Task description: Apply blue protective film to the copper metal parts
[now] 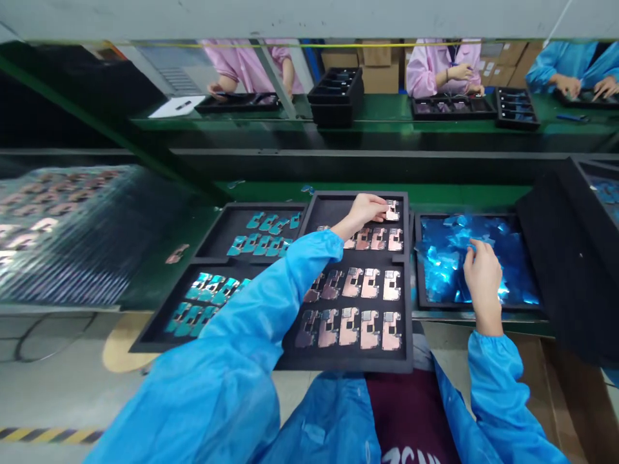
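My left hand (366, 210) reaches across to the far row of a black foam tray (409, 283), its fingers closed on a small copper-coloured part (392, 211). Rows of the same copper parts (370, 283) fill the tray's nearer compartments. My right hand (482, 278) hovers over a black tray (416, 283) heaped with shiny blue film scraps (445, 254), fingers curled and pinched at the scraps; what they grip I cannot make out. Both arms wear blue sleeves.
A black tray (213, 241) on the left holds teal-covered parts (264, 243). A tall black tray stack (565, 258) stands at the right. Beyond the green conveyor (387, 122), other people in pink and blue coats work at black trays (452, 106). One loose part (176, 253) lies at the left.
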The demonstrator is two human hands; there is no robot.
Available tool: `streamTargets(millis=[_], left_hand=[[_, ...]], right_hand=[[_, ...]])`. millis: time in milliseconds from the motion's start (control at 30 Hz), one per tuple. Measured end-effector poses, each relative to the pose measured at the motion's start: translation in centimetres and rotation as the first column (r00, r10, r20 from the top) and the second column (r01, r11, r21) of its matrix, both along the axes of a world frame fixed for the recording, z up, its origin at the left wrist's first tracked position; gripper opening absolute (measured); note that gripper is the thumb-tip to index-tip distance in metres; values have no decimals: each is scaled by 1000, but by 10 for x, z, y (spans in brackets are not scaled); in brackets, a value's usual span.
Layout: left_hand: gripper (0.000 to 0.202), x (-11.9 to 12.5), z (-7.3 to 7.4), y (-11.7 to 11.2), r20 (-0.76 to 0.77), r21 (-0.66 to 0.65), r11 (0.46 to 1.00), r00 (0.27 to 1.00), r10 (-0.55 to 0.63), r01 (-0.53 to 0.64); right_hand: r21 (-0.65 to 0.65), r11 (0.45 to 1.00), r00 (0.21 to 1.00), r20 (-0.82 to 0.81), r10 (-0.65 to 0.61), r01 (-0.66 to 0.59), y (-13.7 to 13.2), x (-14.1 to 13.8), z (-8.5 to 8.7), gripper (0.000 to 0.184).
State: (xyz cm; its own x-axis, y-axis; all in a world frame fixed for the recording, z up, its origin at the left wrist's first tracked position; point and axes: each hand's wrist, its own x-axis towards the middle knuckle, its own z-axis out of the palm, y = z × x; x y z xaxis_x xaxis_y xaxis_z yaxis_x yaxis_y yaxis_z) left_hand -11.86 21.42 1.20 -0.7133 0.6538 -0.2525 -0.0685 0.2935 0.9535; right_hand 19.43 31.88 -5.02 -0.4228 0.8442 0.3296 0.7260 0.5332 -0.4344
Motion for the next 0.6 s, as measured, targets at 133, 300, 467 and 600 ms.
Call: streamTargets(millis=[133,300,467,600], left_hand=[[27,3,-8,9,-28,0,999,999,-37,37],[17,-35,9,-28,-287,-44,984,941,-176,171],[6,-140,26,-75,-487,-155,971,869,84,-181],[14,-194,22,-81,-528,-240,938,844,91,-252]], right_hand=[[22,1000,999,-32,-1,1,-10,6,4,50],[47,996,987,-139,81,-75,-20,12,12,44],[20,991,966,-219,134,-132,-12,15,4,41],[33,985,961,-216,171,-168,-2,9,-11,43]])
